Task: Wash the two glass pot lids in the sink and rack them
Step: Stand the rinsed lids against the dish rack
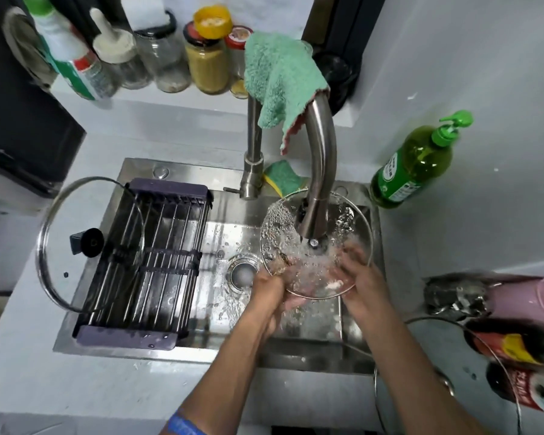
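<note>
White desk surrounds the sink. Under the faucet, both hands, left hand and right hand, grasp the second lid; fingers clasp its rim. Best to rotate it slowly beneath the stream. First lid leans on the rack, left of the faucet.

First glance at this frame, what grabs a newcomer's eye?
Both hands, left hand and right hand, hold a glass lid under the running faucet at the right of the sink, water splashing over it. A second glass lid leans on the dish rack at the sink's left. A green towel drapes over the faucet.
</note>
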### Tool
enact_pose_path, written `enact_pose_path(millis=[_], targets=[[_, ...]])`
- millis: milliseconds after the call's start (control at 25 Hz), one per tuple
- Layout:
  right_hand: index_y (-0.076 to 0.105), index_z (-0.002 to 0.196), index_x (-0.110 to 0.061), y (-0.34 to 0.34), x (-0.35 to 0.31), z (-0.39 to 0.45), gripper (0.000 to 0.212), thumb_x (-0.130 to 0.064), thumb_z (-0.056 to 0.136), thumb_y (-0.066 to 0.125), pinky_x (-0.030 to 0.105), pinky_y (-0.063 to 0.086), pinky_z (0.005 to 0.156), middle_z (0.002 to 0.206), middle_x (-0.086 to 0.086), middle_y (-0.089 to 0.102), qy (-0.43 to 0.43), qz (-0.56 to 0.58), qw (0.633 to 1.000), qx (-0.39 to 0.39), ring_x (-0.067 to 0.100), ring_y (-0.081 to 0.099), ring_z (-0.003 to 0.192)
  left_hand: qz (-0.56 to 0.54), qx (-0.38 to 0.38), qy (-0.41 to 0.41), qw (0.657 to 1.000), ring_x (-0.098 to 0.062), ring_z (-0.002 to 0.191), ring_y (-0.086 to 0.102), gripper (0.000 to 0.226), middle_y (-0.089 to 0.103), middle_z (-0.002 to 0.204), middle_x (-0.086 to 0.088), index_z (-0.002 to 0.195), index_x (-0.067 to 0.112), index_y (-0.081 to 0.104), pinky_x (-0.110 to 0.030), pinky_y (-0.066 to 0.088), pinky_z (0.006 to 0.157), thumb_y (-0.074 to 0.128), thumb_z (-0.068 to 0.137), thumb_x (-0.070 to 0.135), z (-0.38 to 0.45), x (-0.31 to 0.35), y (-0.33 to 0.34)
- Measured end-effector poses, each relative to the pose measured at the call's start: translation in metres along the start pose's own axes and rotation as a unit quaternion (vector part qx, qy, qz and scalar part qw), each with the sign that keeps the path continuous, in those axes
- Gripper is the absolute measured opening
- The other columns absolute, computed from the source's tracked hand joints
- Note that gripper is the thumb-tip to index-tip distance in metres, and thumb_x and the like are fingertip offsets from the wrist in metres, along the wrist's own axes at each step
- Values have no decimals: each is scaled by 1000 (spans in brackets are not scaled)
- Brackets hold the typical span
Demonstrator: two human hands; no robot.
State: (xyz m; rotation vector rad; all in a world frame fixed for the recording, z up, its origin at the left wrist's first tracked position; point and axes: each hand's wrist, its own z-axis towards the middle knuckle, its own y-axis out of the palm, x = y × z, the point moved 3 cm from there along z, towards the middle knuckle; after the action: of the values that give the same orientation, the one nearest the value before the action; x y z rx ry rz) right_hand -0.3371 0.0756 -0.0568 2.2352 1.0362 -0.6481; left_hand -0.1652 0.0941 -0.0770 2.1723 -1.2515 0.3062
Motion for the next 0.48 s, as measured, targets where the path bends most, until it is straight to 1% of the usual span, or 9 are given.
enact_pose_path(millis=[40, 80, 160, 240, 320, 360, 400, 440, 480], targets=[[69, 114, -15, 0, 8, 5, 29, 1, 93, 56, 34, 57, 67, 99, 4, 75, 16, 12, 1000, 0, 20, 73, 80, 35, -2, 22, 999, -30, 85, 77, 32, 79, 97, -12, 124, 6, 54, -39, 64, 65, 63, 93, 1, 0, 4, -2], [68, 113, -14, 1, 17, 10, 28, 1, 93, 56, 35, 56, 70, 100, 4, 76, 39, 25, 999, -7, 20, 75, 82, 56, 14, 48, 997, -27, 83, 77, 34, 79, 96, -11, 123, 7, 57, -35, 64, 65, 64, 91, -2, 1, 10, -4], [66, 109, -9, 13, 39, 9, 22, 1, 91, 57, 33, 58, 66, 94, 7, 77, 85, 39, 994, -52, 20, 75, 77, 17, 43, 85, 995, -24, 86, 77, 41, 79, 102, -7, 123, 24, 56, -32, 63, 69, 60, 92, -4, -8, 21, -13], [65, 105, -1, 24, 57, 8, 20, 2, 85, 63, 33, 60, 65, 95, 16, 75, 126, -4, 988, -93, 26, 73, 74, -10, 16, 90, 996, -30, 95, 76, 50, 77, 109, -7, 121, 35, 48, -36, 63, 75, 51, 96, -8, -17, 24, -23], [65, 106, 0, 21, 57, 14, 22, -11, 87, 67, 41, 61, 75, 100, 18, 74, 128, -73, 986, -80, 30, 72, 81, 22, -12, 71, 997, -37, 96, 75, 51, 76, 109, -12, 127, 26, 48, -39, 63, 74, 44, 93, -12, -21, 25, -44], [65, 109, -2, 18, 54, 19, 25, -22, 93, 64, 45, 59, 82, 102, 18, 74, 124, -88, 986, -69, 32, 72, 87, 35, -21, 57, 998, -41, 95, 74, 50, 76, 108, -15, 129, 18, 50, -39, 63, 70, 43, 90, -12, -25, 29, -54], [65, 111, -4, 18, 50, 23, 29, -30, 99, 57, 47, 58, 85, 103, 17, 74, 127, -75, 987, -61, 32, 72, 90, 30, -30, 34, 999, -44, 94, 73, 48, 76, 106, -19, 127, 13, 53, -39, 63, 66, 42, 87, -12, -29, 34, -60], [65, 111, -6, 19, 46, 24, 34, -34, 103, 49, 46, 60, 83, 102, 16, 75, 130, -47, 989, -54, 31, 73, 89, -1, -38, -1, 999, -46, 92, 73, 45, 75, 105, -23, 123, 8, 56, -39, 63, 60, 42, 86, -12, -31, 35, -64], [65, 109, -6, 20, 45, 24, 36, -34, 105, 42, 45, 61, 76, 101, 16, 74, 128, -13, 990, -53, 30, 74, 87, -37, -44, -41, 998, -47, 88, 73, 41, 74, 105, -26, 120, 4, 57, -39, 62, 54, 41, 86, -11, -31, 34, -66]])
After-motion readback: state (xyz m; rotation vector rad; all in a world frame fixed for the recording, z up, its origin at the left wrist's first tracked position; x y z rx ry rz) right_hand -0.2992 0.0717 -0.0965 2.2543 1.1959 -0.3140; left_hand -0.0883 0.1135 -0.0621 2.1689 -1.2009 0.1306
